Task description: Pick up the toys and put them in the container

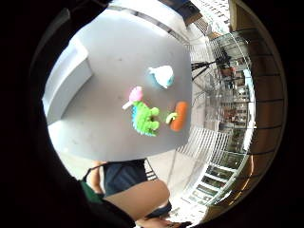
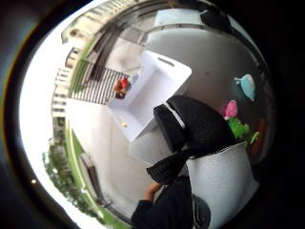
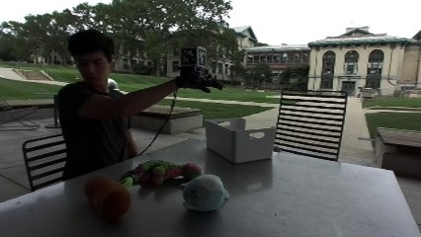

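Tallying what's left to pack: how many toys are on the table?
4, all on the table near the person: orange carrot toy, pale blue plush, green plush, pink toy beside the green plush. The container's inside is partly hidden.

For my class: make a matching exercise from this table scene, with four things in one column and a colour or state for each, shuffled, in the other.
Things:
1. carrot toy
2. round plush toy
3. container
4. gloved right hand

Colour or state:
A. white, standing on the table
B. raised in the air, holding nothing
C. orange
D. pale blue

Pairs: 1-C, 2-D, 3-A, 4-B
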